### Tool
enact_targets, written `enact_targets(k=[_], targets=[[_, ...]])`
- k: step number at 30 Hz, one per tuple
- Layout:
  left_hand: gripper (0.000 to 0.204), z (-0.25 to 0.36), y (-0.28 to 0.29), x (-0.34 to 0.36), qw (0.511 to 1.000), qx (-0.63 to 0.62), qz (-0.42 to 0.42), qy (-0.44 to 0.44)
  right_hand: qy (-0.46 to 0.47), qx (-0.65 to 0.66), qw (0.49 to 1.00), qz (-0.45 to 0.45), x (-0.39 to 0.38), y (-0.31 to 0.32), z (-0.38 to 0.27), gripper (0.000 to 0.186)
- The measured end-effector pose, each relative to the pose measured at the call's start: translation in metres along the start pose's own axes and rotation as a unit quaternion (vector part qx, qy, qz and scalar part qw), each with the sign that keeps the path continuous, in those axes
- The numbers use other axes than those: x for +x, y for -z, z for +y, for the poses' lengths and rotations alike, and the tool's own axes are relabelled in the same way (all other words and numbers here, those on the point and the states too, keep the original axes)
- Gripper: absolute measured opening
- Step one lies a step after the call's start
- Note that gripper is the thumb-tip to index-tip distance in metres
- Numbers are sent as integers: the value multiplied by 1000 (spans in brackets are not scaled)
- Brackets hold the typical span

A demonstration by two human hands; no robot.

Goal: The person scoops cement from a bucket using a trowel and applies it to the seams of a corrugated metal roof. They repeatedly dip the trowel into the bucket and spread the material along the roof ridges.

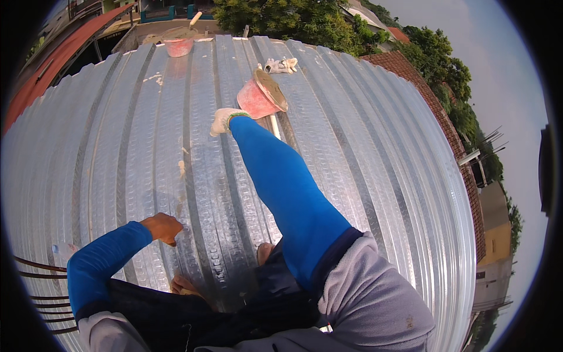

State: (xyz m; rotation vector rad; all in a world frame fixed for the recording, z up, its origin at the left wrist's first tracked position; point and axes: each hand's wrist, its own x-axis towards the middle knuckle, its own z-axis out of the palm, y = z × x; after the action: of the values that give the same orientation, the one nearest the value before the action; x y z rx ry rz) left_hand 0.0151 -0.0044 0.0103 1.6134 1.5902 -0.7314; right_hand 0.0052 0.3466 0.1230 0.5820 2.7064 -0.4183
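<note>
My bare left hand (163, 227) rests on the ribbed metal sheet (170, 135), its fingers loosely bent, with nothing visible in them. Stretched far forward, my right hand (227, 121) wears a pale knitted glove. It is beside the left side of a tilted pinkish-red bucket (258, 98). Grey mortar-like stuff shows at the bucket's mouth, which faces up and right. The gloved fingers point down and left; whether they grip anything is hidden. A pale stick-like piece (274, 127) shows just below the bucket.
Crumpled whitish gloves (281, 66) lie past the bucket. Another reddish bucket (178, 47), with a pale-handled tool (196, 19) above its rim, stands at the far edge. Dark curved rods (44, 274) jut in at left. Tiled roofing (410, 73) borders the right. My bare feet (265, 253) are on the sheet.
</note>
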Motion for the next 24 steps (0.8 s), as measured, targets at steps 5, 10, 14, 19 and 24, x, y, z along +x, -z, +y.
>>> enact_targets(k=[5, 10, 14, 19, 24], targets=[[60, -1, -1, 2, 1000, 2, 12, -11, 0, 5, 1000, -16, 0, 2, 0, 52], [59, 1, 2, 2, 1000, 1, 15, -7, 3, 9, 1000, -12, -1, 1, -1, 52], [60, 1, 5, 1, 1000, -3, 11, -10, 0, 1, 1000, -8, 0, 1, -1, 53], [61, 2, 7, 0, 1000, -8, -7, 1, 2, 5, 1000, -6, 1, -1, 2, 57], [64, 3, 7, -1, 1000, -5, -4, -1, -9, 6, 1000, 3, 5, -3, 0, 51]])
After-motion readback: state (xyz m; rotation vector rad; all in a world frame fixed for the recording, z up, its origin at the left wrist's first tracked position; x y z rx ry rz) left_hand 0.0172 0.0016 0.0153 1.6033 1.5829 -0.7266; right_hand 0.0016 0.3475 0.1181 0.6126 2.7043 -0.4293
